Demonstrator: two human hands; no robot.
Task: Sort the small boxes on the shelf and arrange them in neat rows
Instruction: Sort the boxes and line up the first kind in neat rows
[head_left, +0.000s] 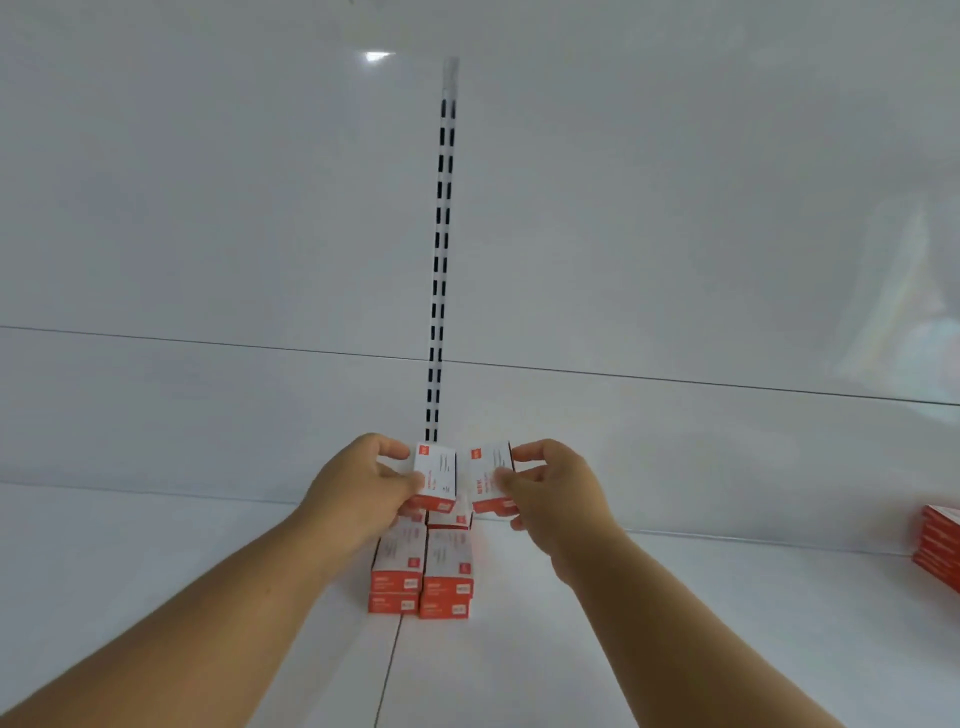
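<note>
Two bare forearms reach over the glossy white shelf (208, 571). The left hand (358, 493) pinches one small red-and-white cardboard box (436, 475), the right hand (556, 493) another (488, 475), above the stacked boxes (423, 571) by the slotted upright (441, 260).

The words on the boxes (435, 477) are too blurry to read, and the red pile (940, 551) is cut off by the edge, far right of the fingers (524, 452)
</note>
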